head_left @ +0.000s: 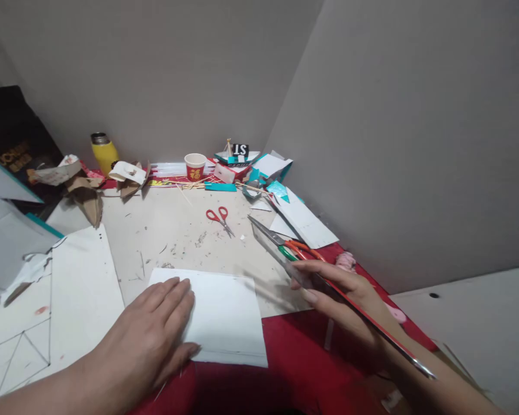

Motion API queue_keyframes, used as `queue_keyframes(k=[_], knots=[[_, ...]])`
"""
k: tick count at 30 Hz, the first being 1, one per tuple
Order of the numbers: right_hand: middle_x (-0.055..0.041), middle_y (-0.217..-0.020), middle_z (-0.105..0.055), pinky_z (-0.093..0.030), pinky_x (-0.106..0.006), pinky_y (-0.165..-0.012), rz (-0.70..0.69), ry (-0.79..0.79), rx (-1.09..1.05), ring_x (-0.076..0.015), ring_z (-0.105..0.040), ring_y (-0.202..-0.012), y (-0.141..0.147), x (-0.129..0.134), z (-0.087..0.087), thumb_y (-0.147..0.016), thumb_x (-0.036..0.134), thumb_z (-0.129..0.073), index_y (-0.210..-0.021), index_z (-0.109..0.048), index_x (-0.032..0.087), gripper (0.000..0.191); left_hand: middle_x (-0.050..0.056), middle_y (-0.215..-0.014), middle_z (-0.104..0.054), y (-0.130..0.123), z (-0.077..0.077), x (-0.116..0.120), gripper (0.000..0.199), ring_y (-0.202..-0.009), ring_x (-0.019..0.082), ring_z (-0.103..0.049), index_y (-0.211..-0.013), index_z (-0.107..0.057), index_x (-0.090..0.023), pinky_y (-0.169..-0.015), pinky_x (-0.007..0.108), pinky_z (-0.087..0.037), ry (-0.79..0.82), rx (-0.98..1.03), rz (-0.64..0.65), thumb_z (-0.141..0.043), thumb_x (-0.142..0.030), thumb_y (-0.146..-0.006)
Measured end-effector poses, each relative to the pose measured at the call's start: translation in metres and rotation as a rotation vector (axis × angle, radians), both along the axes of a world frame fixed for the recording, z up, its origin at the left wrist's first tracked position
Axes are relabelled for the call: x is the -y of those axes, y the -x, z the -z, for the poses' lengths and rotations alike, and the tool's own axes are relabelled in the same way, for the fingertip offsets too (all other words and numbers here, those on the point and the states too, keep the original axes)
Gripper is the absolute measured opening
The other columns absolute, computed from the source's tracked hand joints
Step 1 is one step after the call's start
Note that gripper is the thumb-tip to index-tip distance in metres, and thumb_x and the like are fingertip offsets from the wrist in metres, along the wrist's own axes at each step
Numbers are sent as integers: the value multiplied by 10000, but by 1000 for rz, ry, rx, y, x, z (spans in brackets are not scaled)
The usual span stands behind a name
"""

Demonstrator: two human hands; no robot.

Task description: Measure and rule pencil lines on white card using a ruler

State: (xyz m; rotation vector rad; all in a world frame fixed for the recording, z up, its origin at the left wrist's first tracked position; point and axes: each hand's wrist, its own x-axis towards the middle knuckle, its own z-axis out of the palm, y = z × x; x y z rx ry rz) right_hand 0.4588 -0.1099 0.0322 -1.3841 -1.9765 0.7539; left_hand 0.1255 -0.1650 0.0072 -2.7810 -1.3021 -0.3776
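Observation:
My left hand (155,323) lies flat, fingers stretched, on the left part of a white sheet of card (227,320) near the table's front edge. A line runs along the card's lower edge. Above and right of the card, my right hand (341,294) is closed around several tools. Among them are scissors (268,231) with green and orange handles, blades pointing away to the left. A clear ruler (273,249) lies along them. A long thin red-and-black stick (372,320), like a pencil, crosses over the hand. The palm is hidden.
Small red-handled scissors (218,216) lie mid-table. Behind them are a paper cup (195,167), thin wooden sticks (194,183), a yellow bottle (104,154) and a small model boat (237,155). Cardboard with drawn lines (84,271) is at left; white card pieces (315,222) lie right.

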Motion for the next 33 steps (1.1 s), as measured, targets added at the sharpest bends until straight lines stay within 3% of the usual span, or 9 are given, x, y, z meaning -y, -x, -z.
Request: queue_keyframes(k=[3, 7, 14, 17, 19, 21, 24, 29, 33], knots=[[-55, -926, -748, -574, -302, -682, -24, -89, 82, -237, -713, -814, 3, -5, 4, -834, 363, -629, -1096, -689, 239, 296, 125, -1474, -477, 15, 11, 17, 652, -1349, 346, -440, -1430, -437, -165, -1033, 506, -474, 55, -61, -30, -547, -505, -885], [-77, -983, -749, -584, -330, -732, -126, -159, 134, -256, -715, -880, 12, -10, 10, -867, 374, -614, -1145, -682, 231, 320, 83, -1510, -414, 11, 22, 22, 677, -1392, 349, -367, -1483, -356, -175, -1062, 515, -446, 63, -80, -26, -509, -502, -910], [-87, -943, -726, -537, -315, -696, -437, -366, 236, -196, -657, -804, 34, -14, 14, -927, 262, -586, -1253, -568, 183, 336, 94, -1431, -516, -1, 19, 16, 606, -1270, 387, -516, -1371, -512, -97, -930, 487, -562, -127, -169, 76, -558, -450, -881], [-91, -906, -704, -506, -314, -643, -481, -414, 359, -202, -614, -776, 47, -15, 17, -940, 276, -562, -1230, -563, 164, 312, 77, -1339, -610, 0, 18, 17, 540, -1168, 353, -611, -1280, -599, -111, -846, 431, -610, -156, -154, 103, -563, -464, -874], [-98, -906, -694, -497, -316, -638, -500, -432, 418, -207, -596, -773, 55, -16, 19, -943, 281, -554, -1211, -567, 148, 299, 66, -1291, -649, 3, 20, 20, 471, -1144, 298, -636, -1235, -629, -131, -868, 377, -605, -179, -64, 117, -542, -444, -894], [-112, -939, -692, -499, -327, -662, -528, -436, 434, -213, -588, -796, 64, -18, 19, -948, 275, -542, -1208, -563, 133, 297, 50, -1292, -651, 5, 23, 22, 454, -1183, 245, -615, -1295, -583, -149, -956, 346, -562, -215, 51, 117, -521, -395, -919], [-119, -964, -691, -502, -342, -674, -549, -408, 440, -218, -577, -798, 76, -21, 20, -952, 280, -517, -1201, -561, 132, 293, 51, -1380, -580, 6, 23, 20, 610, -1288, 240, -527, -1465, -386, -158, -1049, 371, -494, -192, 60, 60, -540, -367, -913], [-126, -1052, -692, -523, -378, -740, -581, -366, 416, -242, -606, -890, 85, -27, 27, -955, 308, -510, -1233, -529, 146, 323, 130, -1424, -522, 4, 20, 6, 845, -1292, 294, -518, -1507, -253, -58, -928, 361, -556, -182, -77, 28, -496, -574, -883], [-118, -1133, -678, -513, -399, -841, -543, -339, 357, -242, -614, -1006, 63, -28, 31, -949, 272, -541, -1312, -467, 178, 382, 143, -1374, -571, 5, 27, 0, 945, -1226, 300, -569, -1510, -211, -17, -908, 354, -530, -218, -124, 41, -467, -654, -860]])
